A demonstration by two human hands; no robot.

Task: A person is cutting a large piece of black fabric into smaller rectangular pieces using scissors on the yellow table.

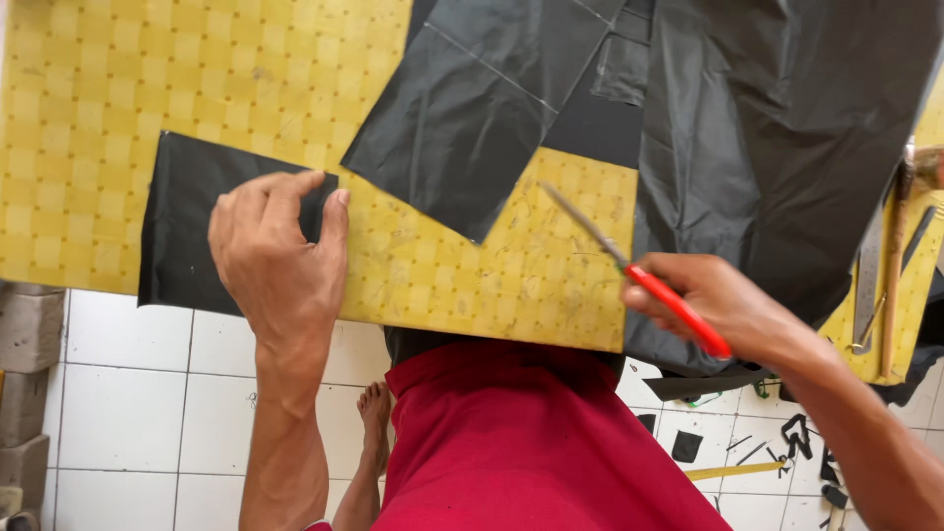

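Observation:
My left hand point(278, 258) presses flat on a small black rectangular sheet point(187, 211) lying at the near edge of the yellow checked tabletop point(147, 79). My right hand point(723, 305) grips a tool with a red handle point(678, 310) and a thin metal blade point(585, 226) that points up and left over the table. A bigger black cut piece point(457, 118) lies in the middle of the table. A large sheet of black plastic film point(787, 128) covers the right side and hangs over the edge.
Metal tools, among them a ruler-like strip point(870, 285) and a wooden-handled tool point(893, 265), lie at the table's right end. Black offcuts point(801, 438) and a yellow strip point(733, 472) litter the white tiled floor. Grey blocks point(25, 364) stand at the left. My red garment and bare foot show below.

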